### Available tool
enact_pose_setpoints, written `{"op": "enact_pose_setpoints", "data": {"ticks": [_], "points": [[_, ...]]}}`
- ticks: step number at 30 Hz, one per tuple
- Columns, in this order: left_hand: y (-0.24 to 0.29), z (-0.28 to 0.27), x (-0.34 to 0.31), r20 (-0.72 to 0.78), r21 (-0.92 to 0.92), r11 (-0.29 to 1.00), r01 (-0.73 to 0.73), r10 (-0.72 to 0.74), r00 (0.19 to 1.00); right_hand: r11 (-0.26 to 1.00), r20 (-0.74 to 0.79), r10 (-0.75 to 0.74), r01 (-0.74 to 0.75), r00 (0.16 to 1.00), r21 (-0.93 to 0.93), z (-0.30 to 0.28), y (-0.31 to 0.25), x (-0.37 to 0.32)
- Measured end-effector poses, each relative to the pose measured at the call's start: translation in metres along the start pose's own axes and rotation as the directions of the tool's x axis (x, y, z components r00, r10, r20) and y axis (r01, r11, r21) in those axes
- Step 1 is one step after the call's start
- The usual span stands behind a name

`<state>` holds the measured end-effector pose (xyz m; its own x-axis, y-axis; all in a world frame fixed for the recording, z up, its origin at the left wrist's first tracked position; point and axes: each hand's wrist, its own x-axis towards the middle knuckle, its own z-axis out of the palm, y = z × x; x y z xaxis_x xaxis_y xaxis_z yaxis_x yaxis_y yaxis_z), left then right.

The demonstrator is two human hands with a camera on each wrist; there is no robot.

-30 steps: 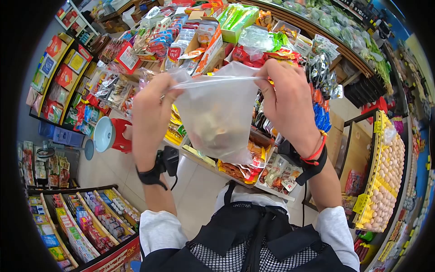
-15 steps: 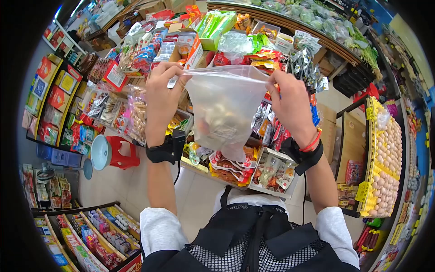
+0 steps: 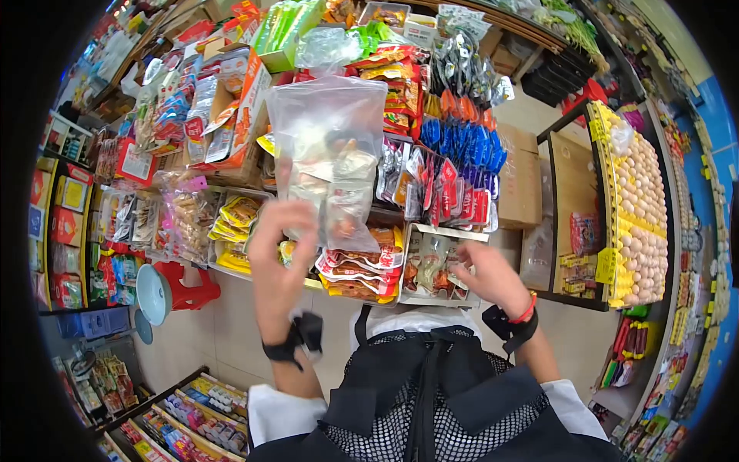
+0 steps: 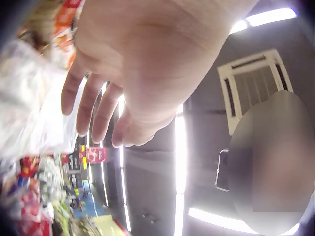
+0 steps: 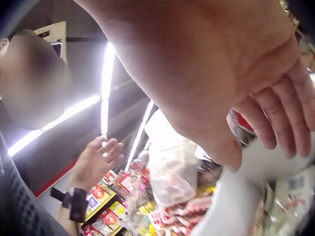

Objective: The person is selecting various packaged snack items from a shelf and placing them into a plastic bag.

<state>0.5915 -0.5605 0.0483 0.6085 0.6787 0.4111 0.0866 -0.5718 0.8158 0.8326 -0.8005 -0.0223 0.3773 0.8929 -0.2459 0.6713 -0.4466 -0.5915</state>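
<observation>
A frosted plastic bag (image 3: 327, 112) lies flat over the snack packets on the display, several wrapped pieces showing through it. My left hand (image 3: 279, 246) hovers at the bag's lower left edge, overlapping it in the head view. In the left wrist view its fingers (image 4: 88, 103) are extended and hold nothing, apart from the bag (image 4: 34, 103). Over at the right, my right hand (image 3: 494, 279) is beside a white tray of clear packets (image 3: 431, 266), its fingers loose and holding nothing. The right wrist view shows that hand's fingers (image 5: 280, 118) above the pale tray rim (image 5: 236, 196).
Red and yellow packets (image 3: 362, 269) fill the front box. Blue packets (image 3: 462, 146) hang to the right, beside a cardboard box (image 3: 519, 177). Trays of eggs (image 3: 635, 200) stand on a rack farther right. A red stool (image 3: 192, 286) and blue basin (image 3: 154, 296) are on the floor at left.
Both hands have let go of the bag's top edge, which they held stretched between them. The bag now lies on the display. Both hands have come down and toward the body; the head view has shifted.
</observation>
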Motion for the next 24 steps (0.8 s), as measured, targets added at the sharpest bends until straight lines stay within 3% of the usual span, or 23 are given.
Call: {"op": "enact_pose_setpoints", "data": {"ticks": [1, 2, 4, 5, 7, 9, 10, 11, 12, 14, 15, 18, 20, 24], "points": [[-0.002, 0.010, -0.024, 0.157, -0.158, 0.979, 0.125, -0.100, 0.983, 0.999, 0.064, 0.046, -0.044, 0.997, -0.033, 0.018, 0.020, -0.004], [-0.006, 0.024, -0.047, 0.342, -0.292, 0.914, 0.283, -0.176, 0.923, 0.994, 0.010, 0.107, -0.107, 0.994, -0.035, 0.033, 0.027, -0.008], [-0.015, 0.050, -0.065, 0.495, -0.311, 0.900, 0.305, -0.120, 0.861, 0.981, -0.110, 0.181, -0.187, 0.977, -0.050, 0.050, 0.025, 0.004], [-0.014, 0.061, -0.069, 0.556, -0.357, 0.841, 0.407, -0.159, 0.816, 0.982, -0.144, 0.114, -0.134, 0.983, -0.133, 0.049, 0.018, 0.006], [-0.011, 0.083, -0.077, 0.678, -0.416, 0.682, 0.601, -0.208, 0.705, 0.967, -0.135, 0.122, -0.149, 0.983, -0.207, 0.051, 0.008, 0.007], [-0.023, 0.107, -0.077, 0.677, -0.351, 0.820, 0.452, -0.111, 0.727, 0.967, -0.121, 0.092, -0.117, 0.988, -0.226, 0.042, -0.004, 0.002], [-0.026, 0.116, -0.076, 0.679, -0.319, 0.872, 0.372, -0.064, 0.732, 0.985, -0.099, 0.130, -0.140, 0.987, -0.104, 0.031, -0.011, -0.004], [-0.027, 0.121, -0.073, 0.755, -0.261, 0.835, 0.484, -0.136, 0.641, 0.986, -0.075, 0.165, -0.164, 0.983, 0.016, 0.019, -0.016, -0.009], [-0.032, 0.129, -0.069, 0.776, -0.254, 0.835, 0.488, -0.125, 0.619, 0.973, -0.048, 0.196, -0.188, 0.980, 0.136, 0.008, -0.019, -0.013], [-0.043, 0.144, -0.063, 0.817, -0.231, 0.839, 0.493, -0.108, 0.566, 0.969, -0.128, 0.219, -0.200, 0.967, 0.149, -0.003, -0.011, -0.022], [-0.040, 0.148, -0.059, 0.796, -0.186, 0.856, 0.482, -0.155, 0.584, 0.963, -0.162, 0.237, -0.210, 0.958, 0.166, -0.006, -0.003, -0.026], [-0.031, 0.171, -0.067, 0.654, 0.031, 0.983, 0.179, -0.156, 0.740, 0.945, -0.220, 0.305, -0.266, 0.927, 0.188, -0.006, 0.020, -0.035], [-0.026, 0.181, -0.071, 0.634, 0.115, 0.978, 0.173, -0.206, 0.746, 0.918, -0.214, 0.390, -0.359, 0.895, 0.170, -0.003, 0.029, -0.040], [-0.024, 0.203, -0.070, 0.574, 0.332, 0.910, 0.246, -0.403, 0.713, 0.919, -0.073, 0.391, -0.385, 0.917, 0.083, 0.016, 0.064, -0.034]]}}
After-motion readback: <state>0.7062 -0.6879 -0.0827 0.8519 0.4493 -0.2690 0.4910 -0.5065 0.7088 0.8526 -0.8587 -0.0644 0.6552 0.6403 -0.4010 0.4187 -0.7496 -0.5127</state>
